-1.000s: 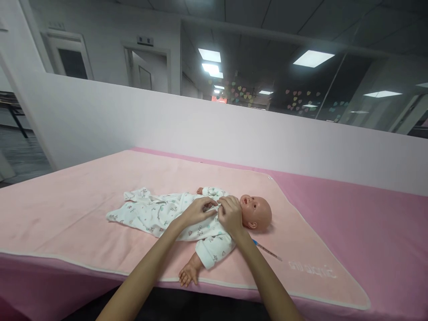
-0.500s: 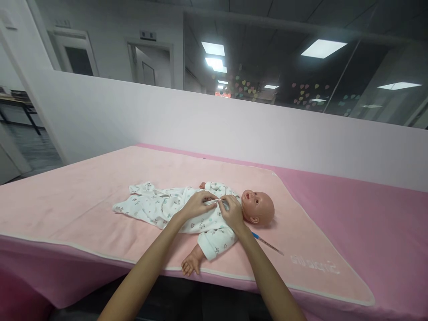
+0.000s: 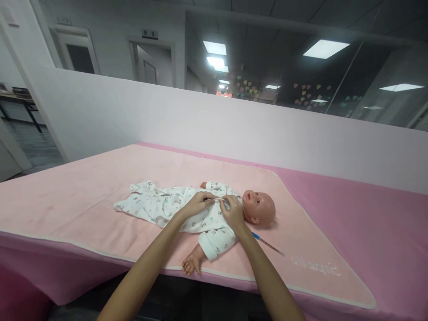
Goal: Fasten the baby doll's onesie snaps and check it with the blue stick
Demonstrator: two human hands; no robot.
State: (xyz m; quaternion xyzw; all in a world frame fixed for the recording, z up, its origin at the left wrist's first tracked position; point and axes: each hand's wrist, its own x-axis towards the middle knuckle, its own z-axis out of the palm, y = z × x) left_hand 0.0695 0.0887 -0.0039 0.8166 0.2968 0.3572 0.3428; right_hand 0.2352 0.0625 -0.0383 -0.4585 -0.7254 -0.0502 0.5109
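Across the deeper-pink table cover [image 3: 351, 209], a pale pink blanket [image 3: 90, 191] is spread. On it a doll [image 3: 262, 208] is laid on its back, head directed to 3 o'clock, its white patterned suit [image 3: 167, 205] extended to 9 o'clock. Over the chest, a thin white suit edge [image 3: 217, 199] is pinched in the fingertips of left hand [image 3: 199, 203] and right hand [image 3: 233, 211]. At 4 o'clock from these, a slim blue-ended stick [image 3: 269, 244] is seen on the blanket.
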